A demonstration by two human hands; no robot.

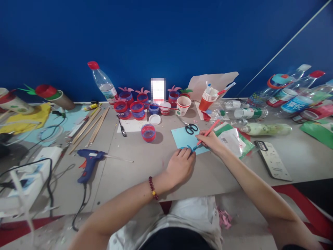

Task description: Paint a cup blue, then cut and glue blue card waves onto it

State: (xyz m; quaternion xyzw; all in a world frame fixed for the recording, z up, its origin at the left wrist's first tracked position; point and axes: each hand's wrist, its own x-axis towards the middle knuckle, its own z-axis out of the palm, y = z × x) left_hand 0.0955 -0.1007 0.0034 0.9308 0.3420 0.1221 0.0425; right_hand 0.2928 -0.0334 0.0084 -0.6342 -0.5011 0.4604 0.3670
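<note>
My left hand (181, 164) lies flat on the table at the lower edge of a light blue sheet (179, 136), its fingertips on a small dark blue cut-out (186, 148). In my right hand (210, 140) is a red brush (212, 127), held in a pinch and slanting down to the left, its tip at the cut-out beside my left fingertips. Black-handled scissors (191, 128) rest on the sheet's upper part. To the left stands a small red and blue cup (148, 133), with a white lid (155, 119) behind it.
A blue glue gun (90, 163) and wooden sticks (87, 126) lie at the left, near a power strip (35, 177). Decorated cups (122, 110) line the back. Plastic bottles (251, 113) and a phone (273, 160) are at the right. Paper cups (208, 98) hold brushes.
</note>
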